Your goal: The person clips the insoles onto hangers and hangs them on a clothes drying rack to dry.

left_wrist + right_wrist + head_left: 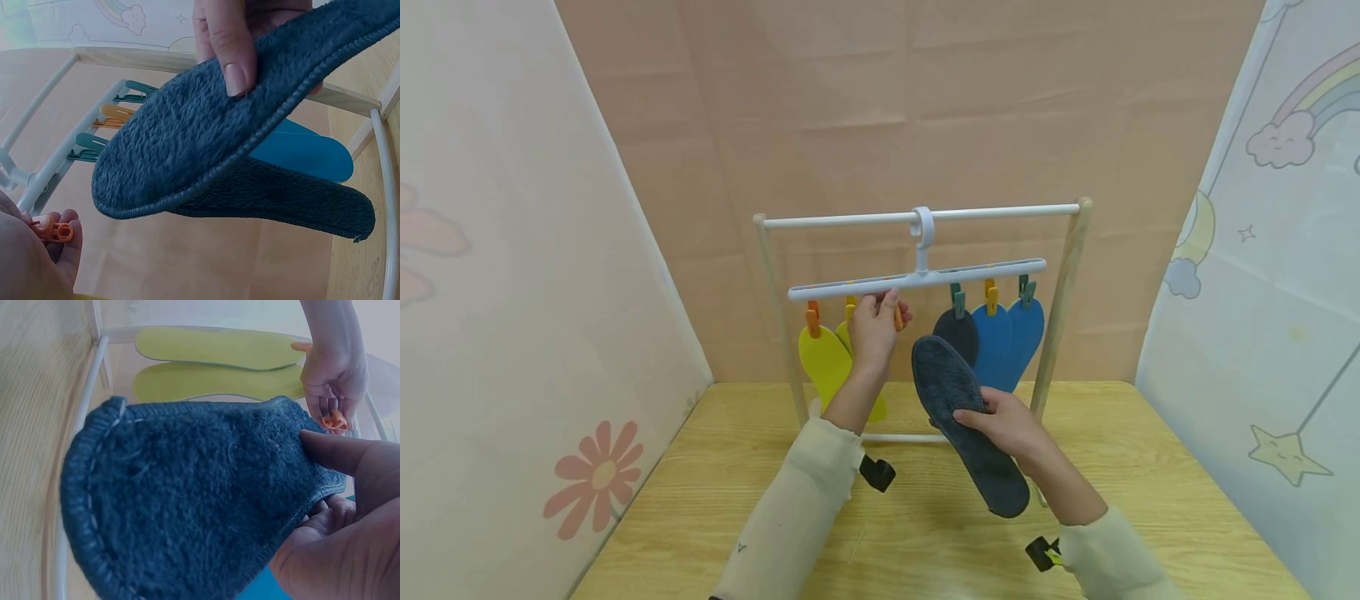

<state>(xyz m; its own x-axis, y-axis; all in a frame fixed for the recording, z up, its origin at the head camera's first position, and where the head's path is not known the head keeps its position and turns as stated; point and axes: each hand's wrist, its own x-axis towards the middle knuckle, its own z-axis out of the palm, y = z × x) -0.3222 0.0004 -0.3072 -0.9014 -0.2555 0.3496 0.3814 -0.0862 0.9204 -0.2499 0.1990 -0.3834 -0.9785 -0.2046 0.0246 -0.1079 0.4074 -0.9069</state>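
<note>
My right hand grips a dark blue-grey fuzzy insole by its middle, thumb on top; it slants in front of the rack. Just under the white clip hanger, my left hand pinches an orange clip. Nothing hangs from that clip. Left of this hand, an orange clip holds a yellow insole, with another yellow insole behind. To the right, a second dark insole and two blue insoles hang from green and yellow clips.
The hanger hooks over the white top bar of a rack with wooden side posts. The rack stands on a wood-grain table. Patterned white panels flank the table on both sides, and an orange-tan sheet hangs behind.
</note>
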